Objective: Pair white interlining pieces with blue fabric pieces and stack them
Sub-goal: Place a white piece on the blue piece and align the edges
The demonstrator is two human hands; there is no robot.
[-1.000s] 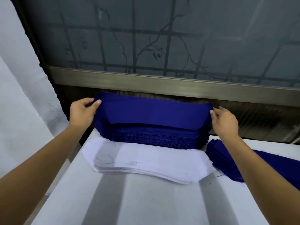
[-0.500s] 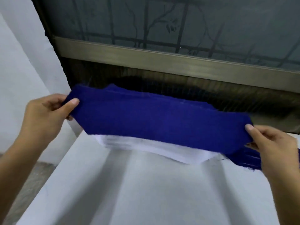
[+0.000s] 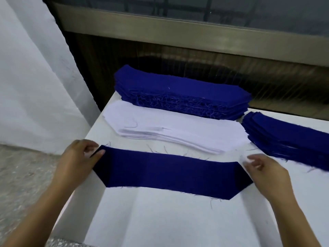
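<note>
Fingers (image 3: 85, 146) of the left hand (image 3: 78, 157) pinch the blue fabric piece (image 3: 169, 172), held aloft a moment ago, now flat on the bench (image 3: 160, 220) just before the white interlining stack (image 3: 178, 129). Right hand (image 3: 267, 173) at its other end, grip blurred, cannot tell.

Matt blue fabric piece (image 3: 170, 172), frayed thready edges

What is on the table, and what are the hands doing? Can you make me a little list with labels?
Single blue piece: flat on the table, nearest the person
Left hand: pinches its left end
Right hand: at its right end, grip unclear
White interlining stack: behind the piece
Back blue stack: behind the white one
Right blue stack: at the table's right
</note>
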